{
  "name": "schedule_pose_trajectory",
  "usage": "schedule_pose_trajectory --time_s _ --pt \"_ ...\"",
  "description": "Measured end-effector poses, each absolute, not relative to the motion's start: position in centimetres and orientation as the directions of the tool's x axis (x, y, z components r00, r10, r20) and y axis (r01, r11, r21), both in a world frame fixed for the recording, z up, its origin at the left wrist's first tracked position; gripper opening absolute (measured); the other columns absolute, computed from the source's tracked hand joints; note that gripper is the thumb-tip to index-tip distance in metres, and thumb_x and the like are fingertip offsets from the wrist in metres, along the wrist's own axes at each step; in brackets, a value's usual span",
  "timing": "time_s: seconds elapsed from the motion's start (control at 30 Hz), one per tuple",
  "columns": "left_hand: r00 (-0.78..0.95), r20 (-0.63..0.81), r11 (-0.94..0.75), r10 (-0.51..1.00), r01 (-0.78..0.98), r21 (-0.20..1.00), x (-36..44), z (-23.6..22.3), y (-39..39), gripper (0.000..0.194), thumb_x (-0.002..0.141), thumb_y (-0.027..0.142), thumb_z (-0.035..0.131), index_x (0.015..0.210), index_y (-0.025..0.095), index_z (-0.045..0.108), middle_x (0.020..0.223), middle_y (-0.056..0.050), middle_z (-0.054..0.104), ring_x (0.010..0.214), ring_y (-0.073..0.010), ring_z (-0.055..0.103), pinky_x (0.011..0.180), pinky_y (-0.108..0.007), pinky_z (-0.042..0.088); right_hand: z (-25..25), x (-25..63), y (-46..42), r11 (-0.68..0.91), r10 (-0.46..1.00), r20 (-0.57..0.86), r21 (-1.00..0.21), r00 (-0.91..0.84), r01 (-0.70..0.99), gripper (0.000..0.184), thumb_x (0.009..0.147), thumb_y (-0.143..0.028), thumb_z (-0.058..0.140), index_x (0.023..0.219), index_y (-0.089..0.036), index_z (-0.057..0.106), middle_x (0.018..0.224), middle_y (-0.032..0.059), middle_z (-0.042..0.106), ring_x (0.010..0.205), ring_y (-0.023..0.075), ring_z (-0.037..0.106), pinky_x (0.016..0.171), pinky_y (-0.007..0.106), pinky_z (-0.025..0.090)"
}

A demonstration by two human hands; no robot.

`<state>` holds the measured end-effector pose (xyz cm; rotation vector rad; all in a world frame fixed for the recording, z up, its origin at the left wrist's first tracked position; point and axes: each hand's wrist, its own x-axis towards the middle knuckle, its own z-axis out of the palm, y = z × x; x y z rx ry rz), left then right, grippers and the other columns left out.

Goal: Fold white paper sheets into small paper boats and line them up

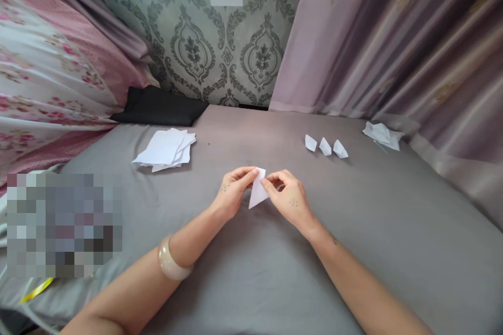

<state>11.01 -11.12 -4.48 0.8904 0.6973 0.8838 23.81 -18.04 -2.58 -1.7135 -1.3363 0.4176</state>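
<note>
Between my two hands is a small piece of folded white paper point(258, 192), its lower end narrowing to a point. My left hand point(234, 188) pinches its upper left edge between thumb and fingers. On the other side, my right hand point(288, 193) grips the right edge with thumb and forefinger. Both hands are over the grey sheet point(243, 277). Beyond them to the right, three small folded paper shapes point(325, 146) stand in a row. A loose stack of white paper sheets point(167, 147) lies to the left.
Crumpled white paper point(382, 135) lies at the far right beside a thin strip. Folded black cloth point(161, 105) rests at the back left. Curtains hang on both sides, and a patterned wall point(228, 52) rises behind. A blurred patch hides the lower left, near a yellow strip point(37, 290).
</note>
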Motion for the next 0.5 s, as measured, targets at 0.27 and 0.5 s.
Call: schedule_pose_trajectory --time_s 0.27,0.5 --pt "0.501 -0.199 0.401 0.842 -0.336 0.852 11.26 -4.24 -11.6 0.02 0.066 0.029 0.079 0.076 0.015 0.07 0.074 -0.001 0.065 0.067 -0.0088 0.057 0.064 -0.021 0.044 -3.17 23.63 -17.86 -0.035 0.962 -0.026 -0.999 0.27 0.026 0.025 0.075 -0.036 0.067 0.09 -0.015 0.066 0.082 0.0064 0.072 0.074 0.0172 0.067 0.071 0.03 0.051" --pt "0.501 -0.205 0.4 0.841 -0.319 0.859 11.18 -4.47 -11.5 0.018 0.065 0.028 0.079 0.072 0.014 0.069 0.07 -0.001 0.063 0.063 -0.0077 0.055 0.06 -0.02 0.042 -3.32 23.41 -17.83 -0.044 0.91 0.017 -0.99 0.415 0.137 0.027 0.071 -0.037 0.069 0.086 -0.014 0.065 0.079 0.0067 0.069 0.071 0.0169 0.064 0.067 0.03 0.05"
